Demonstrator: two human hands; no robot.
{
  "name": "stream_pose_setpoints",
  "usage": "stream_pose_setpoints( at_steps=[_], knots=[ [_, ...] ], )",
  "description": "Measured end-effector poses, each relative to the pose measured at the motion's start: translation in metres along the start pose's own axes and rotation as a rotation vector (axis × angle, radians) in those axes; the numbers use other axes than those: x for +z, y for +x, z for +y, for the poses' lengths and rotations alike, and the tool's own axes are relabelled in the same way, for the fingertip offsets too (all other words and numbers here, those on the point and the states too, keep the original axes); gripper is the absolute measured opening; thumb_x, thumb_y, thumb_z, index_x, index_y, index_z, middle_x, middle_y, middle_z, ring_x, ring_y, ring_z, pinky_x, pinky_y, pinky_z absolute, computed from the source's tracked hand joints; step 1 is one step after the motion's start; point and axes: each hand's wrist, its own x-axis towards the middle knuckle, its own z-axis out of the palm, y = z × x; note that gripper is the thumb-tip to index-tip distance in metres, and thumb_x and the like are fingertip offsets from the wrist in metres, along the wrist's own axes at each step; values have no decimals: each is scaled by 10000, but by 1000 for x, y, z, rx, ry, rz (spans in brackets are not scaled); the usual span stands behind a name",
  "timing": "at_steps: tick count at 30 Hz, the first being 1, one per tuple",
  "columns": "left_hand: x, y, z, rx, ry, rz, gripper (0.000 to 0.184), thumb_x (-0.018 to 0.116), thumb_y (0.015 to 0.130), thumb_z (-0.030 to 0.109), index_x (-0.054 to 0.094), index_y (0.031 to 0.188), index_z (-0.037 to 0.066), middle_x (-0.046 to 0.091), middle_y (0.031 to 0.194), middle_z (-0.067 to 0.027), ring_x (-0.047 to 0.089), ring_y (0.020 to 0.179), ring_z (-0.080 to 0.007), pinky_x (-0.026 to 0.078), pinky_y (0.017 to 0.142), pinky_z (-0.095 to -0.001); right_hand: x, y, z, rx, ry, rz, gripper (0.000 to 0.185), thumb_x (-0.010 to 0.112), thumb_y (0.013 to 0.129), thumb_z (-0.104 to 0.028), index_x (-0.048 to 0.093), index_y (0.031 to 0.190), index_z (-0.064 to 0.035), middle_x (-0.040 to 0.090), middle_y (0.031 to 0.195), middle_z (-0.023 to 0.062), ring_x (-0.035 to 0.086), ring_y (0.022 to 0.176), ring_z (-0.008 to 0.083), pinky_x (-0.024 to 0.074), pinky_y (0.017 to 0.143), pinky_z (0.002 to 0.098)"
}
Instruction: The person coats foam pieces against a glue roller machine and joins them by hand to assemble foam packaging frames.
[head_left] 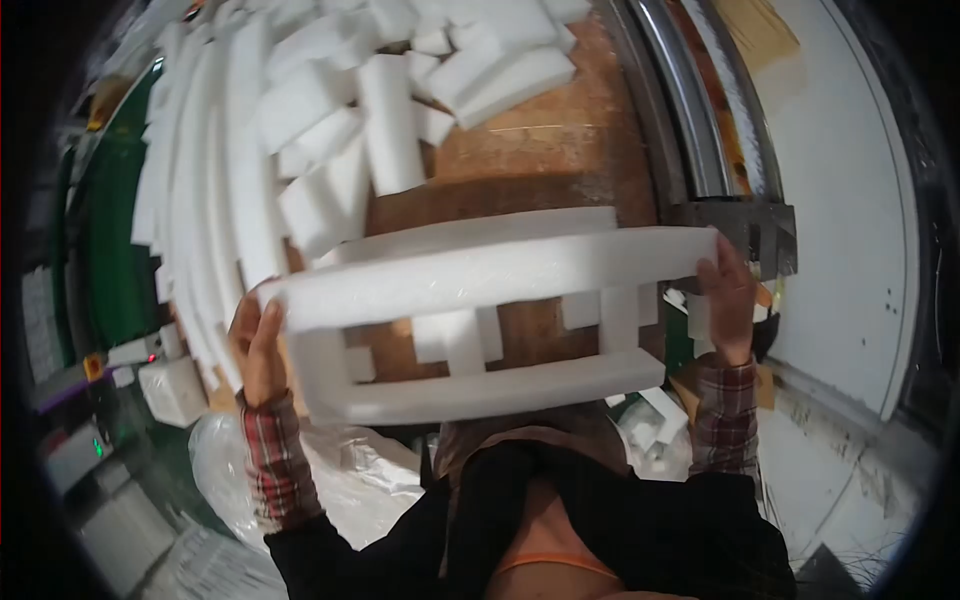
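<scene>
A long white foam frame (500,276) spans the view in front of my body, made of two long bars with short crosspieces and openings between them. My left hand (260,338) grips the left end of its upper bar, thumb on the near face. At the other end, my right hand (729,295) pinches the bar's right tip, with the thumb in front. The frame's lower bar (500,388) lies closer to my torso. Behind the upper bar another white foam strip (480,232) shows in part. Whether it is joined to the frame I cannot tell.
Loose white foam blocks (392,125) are heaped on the brown worktable (540,137). Long foam strips (250,150) lie along its left side. A metal roller (690,100) runs along the right, beside a white panel (830,150). Clear plastic bags (225,460) sit at lower left.
</scene>
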Motion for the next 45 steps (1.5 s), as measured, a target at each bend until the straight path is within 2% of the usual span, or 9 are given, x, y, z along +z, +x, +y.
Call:
stream_pose_setpoints(
  at_steps=[2,4,6,11,21,32,41,44,45],
  knots=[
    [2,6,-4,-14,66,-42,333,546,850,88,542,1157,-42,595,1074,-106,529,968,-171,371,919,-276,4,-5,3,83,-7,36,474,619,838,-65,457,1264,66,577,1174,162,564,1003,176,443,857,257],
    [0,12,-12,-44,84,-82,352,536,851,93,531,1175,-43,590,1096,-119,530,986,-189,366,937,-292,13,-11,0,73,18,23,483,619,831,-63,455,1265,69,574,1179,174,571,993,183,449,849,263],
    [-6,15,-22,-41,75,-8,386,546,843,135,525,1186,-42,580,1132,-142,529,1025,-219,361,957,-323,19,-15,-2,54,48,5,492,619,824,-61,453,1267,72,570,1183,185,577,984,190,455,841,268],
    [-16,19,-28,-30,213,-16,493,561,843,259,494,1216,-56,540,1202,-181,515,1088,-275,354,982,-371,23,-19,6,102,21,-18,512,633,804,-73,458,1261,78,583,1161,194,590,972,209,466,831,285],
    [-24,19,-39,-81,225,10,518,529,868,281,459,1242,-71,495,1259,-217,500,1125,-291,360,986,-365,30,-3,17,19,-76,-95,521,652,768,-89,487,1237,67,619,1062,181,600,873,215,473,779,279],
    [-37,16,-49,-134,228,33,497,493,885,267,451,1249,-69,478,1277,-224,498,1129,-294,371,979,-357,38,5,8,143,-99,-145,518,672,746,-103,517,1215,51,621,1046,173,583,823,195,461,746,273],
    [-30,19,-49,-156,267,37,549,523,867,316,447,1255,-65,461,1294,-225,492,1136,-302,364,985,-383,40,11,14,59,-130,-139,513,666,736,-96,525,1208,45,624,1046,166,584,821,208,464,752,287],
    [-30,19,-52,-159,293,69,568,538,832,307,449,1254,-63,468,1287,-221,485,1143,-301,359,988,-396,36,10,14,112,-177,-145,506,650,735,-76,520,1209,44,623,1047,169,587,834,222,466,756,293],
    [-33,20,-55,-149,260,21,572,539,810,288,451,1252,-64,472,1284,-218,486,1137,-295,363,983,-390,35,10,15,137,-188,-155,502,642,735,-66,518,1209,44,623,1047,171,588,840,229,467,758,296]
  ],
)
